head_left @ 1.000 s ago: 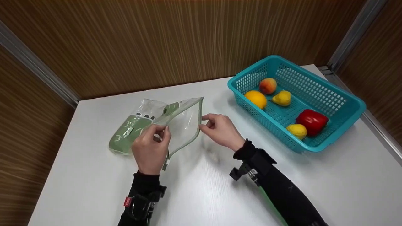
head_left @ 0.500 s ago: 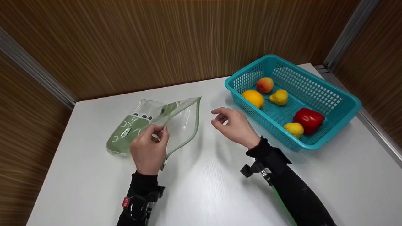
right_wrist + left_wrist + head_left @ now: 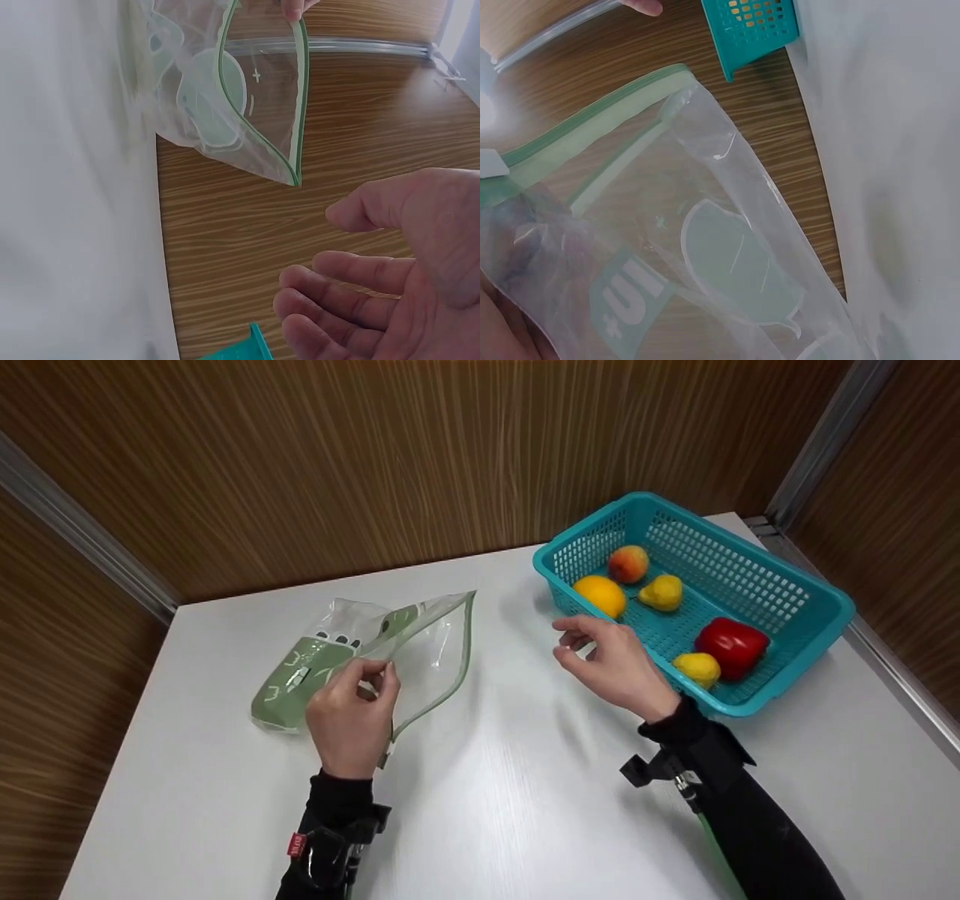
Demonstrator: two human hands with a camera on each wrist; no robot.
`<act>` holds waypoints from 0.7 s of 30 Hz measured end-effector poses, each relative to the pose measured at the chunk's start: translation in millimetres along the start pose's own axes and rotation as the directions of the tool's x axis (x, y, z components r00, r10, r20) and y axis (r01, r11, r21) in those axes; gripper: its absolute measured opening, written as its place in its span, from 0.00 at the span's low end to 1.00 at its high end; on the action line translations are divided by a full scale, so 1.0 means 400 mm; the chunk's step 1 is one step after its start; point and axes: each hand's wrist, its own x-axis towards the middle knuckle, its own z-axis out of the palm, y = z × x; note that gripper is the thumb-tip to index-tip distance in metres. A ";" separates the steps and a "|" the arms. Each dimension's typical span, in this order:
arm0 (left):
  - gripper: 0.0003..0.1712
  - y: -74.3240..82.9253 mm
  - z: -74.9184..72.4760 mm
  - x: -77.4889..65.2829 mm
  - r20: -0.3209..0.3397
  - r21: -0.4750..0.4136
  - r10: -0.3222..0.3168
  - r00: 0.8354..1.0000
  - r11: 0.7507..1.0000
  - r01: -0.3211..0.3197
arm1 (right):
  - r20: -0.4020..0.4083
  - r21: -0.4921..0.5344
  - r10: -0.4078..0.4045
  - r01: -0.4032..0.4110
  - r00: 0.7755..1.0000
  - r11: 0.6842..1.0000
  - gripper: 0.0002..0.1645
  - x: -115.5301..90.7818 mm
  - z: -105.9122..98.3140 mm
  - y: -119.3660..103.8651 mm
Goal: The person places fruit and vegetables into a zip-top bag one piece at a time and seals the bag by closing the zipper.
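Observation:
A clear zip bag [image 3: 436,664] with a green rim and green printed pictures lies on its side, its mouth gaping toward the right. My left hand [image 3: 351,718] pinches the upper edge of that mouth between thumb and fingertips. In the left wrist view the bag [image 3: 727,262] fills most of the picture. My right hand [image 3: 611,664] hovers near the front left side of a turquoise basket [image 3: 795,679], fingers loosely bent and holding nothing. The right wrist view shows that hand [image 3: 382,277] with a gap between thumb and fingers.
Inside the basket lie a peach [image 3: 628,564], an orange [image 3: 600,596], a pear [image 3: 661,593], a red bell pepper [image 3: 731,648] and a lemon [image 3: 697,669]. The white table [image 3: 480,825] backs onto a wood-grain panel [image 3: 360,472].
My right hand has let go of the bag's rim and moved right, toward the basket. The left hand keeps its pinch, and the bag's mouth stays spread.

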 end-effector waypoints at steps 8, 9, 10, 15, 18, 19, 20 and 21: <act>0.04 0.001 -0.004 0.004 -0.003 -0.003 0.013 1.000 1.000 -0.013 | -0.014 -0.044 0.042 -0.043 0.999 0.998 0.21 -0.045 -0.049 0.044; 0.04 0.000 -0.004 0.004 -0.003 -0.004 0.013 1.000 1.000 -0.013 | -0.011 -0.043 0.046 -0.047 0.999 0.998 0.21 -0.051 -0.056 0.047; 0.04 0.000 -0.004 0.004 -0.002 -0.005 0.012 1.000 1.000 -0.012 | -0.010 -0.043 0.047 -0.047 0.999 0.998 0.21 -0.058 -0.063 0.050; 0.05 -0.001 -0.005 0.005 0.001 -0.016 -0.005 1.000 1.000 0.005 | -0.002 -0.059 0.040 -0.040 0.999 0.997 0.23 -0.100 -0.104 0.058; 0.05 0.000 -0.007 0.006 0.001 -0.017 -0.002 1.000 1.000 0.002 | 0.004 -0.099 0.033 -0.032 0.999 0.995 0.26 -0.125 -0.137 0.063; 0.05 -0.001 -0.008 0.006 0.002 -0.017 0.001 1.000 1.000 -0.001 | 0.006 -0.117 0.035 -0.034 0.999 0.992 0.26 -0.130 -0.149 0.064; 0.05 -0.001 -0.009 0.007 0.003 -0.016 0.004 1.000 1.000 -0.004 | 0.011 -0.131 0.033 -0.031 0.999 0.991 0.27 -0.135 -0.161 0.065; 0.05 -0.001 -0.011 0.009 0.006 -0.016 0.007 1.000 1.000 -0.007 | 0.013 -0.148 0.031 -0.029 0.999 0.989 0.27 -0.138 -0.174 0.066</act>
